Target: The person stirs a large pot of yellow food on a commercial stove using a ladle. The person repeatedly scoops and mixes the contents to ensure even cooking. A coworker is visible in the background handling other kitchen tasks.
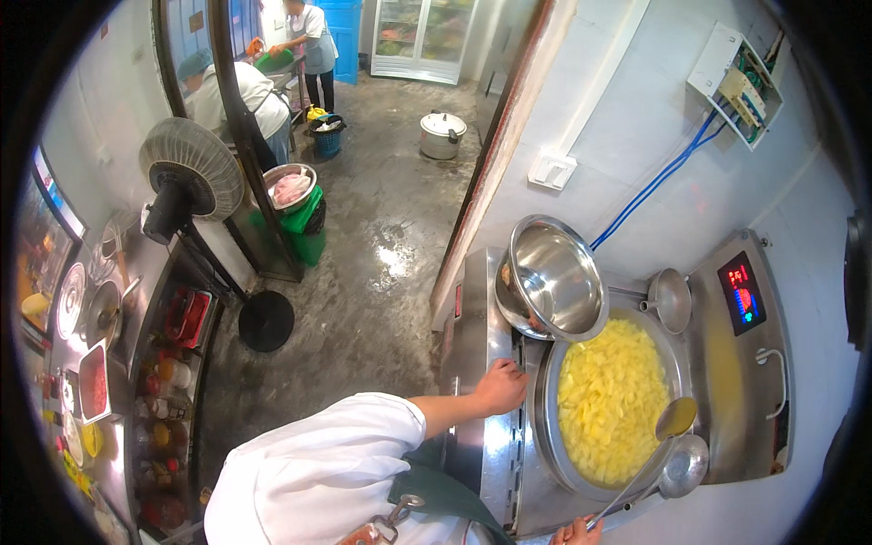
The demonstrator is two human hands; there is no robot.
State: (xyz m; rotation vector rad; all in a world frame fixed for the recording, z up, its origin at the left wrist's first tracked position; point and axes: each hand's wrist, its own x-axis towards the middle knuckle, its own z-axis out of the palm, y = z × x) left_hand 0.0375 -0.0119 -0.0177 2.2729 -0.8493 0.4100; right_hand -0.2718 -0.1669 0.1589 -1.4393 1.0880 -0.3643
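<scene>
My right hand [577,533], at the bottom edge, is closed round the long handle of a ladle [677,419]. The ladle's bowl lies over the right side of a large wok [550,427] full of yellow cut pieces [607,400] that look like potato. My left hand [501,387] rests at the stove's near-left edge with its fingers curled; whatever may be inside them is hidden. A second, perforated ladle [685,467] lies by the wok's lower right rim. Beyond the wok, a wide steel bowl [556,277] stands tilted, overlapping the wok's far rim.
A small pot [670,300] and a lit control panel [743,292] are behind the wok. Left, a standing fan [191,173] and a loaded counter [104,381]. A lidded pot [442,134] stands on the wet floor [381,209]. Two people work in the far room.
</scene>
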